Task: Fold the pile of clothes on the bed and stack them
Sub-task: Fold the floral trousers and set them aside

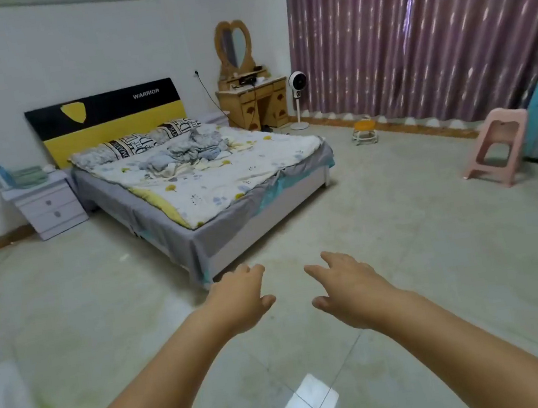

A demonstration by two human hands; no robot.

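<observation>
In the head view, the person stands on the shiny pale tiled floor (384, 222), well apart from the wide bed with the flowery white cover (224, 189), which lies toward eleven o'clock. The crumpled heap of blue-grey and cream clothes (184, 155) sits near the pillows at the far end of the bed, and nothing is folded or stacked yet. Both bare arms reach forward. The left hand (240, 303) and the right hand (349, 291) hang over the floor with loose, spread fingers and hold nothing. The left hand points toward the near corner of the bed, at twelve o'clock from it. What could go wrong? The floor looks smooth and glossy, so a quick walk could end in a slip. The bed corner sticks out on the way, and a shin could bump it. The heap lies far up the bed, so the person may have to lean a long way, and a grab at one piece could drag others along. The pink plastic stool (498, 147) stands at two o'clock, well off the path.
</observation>
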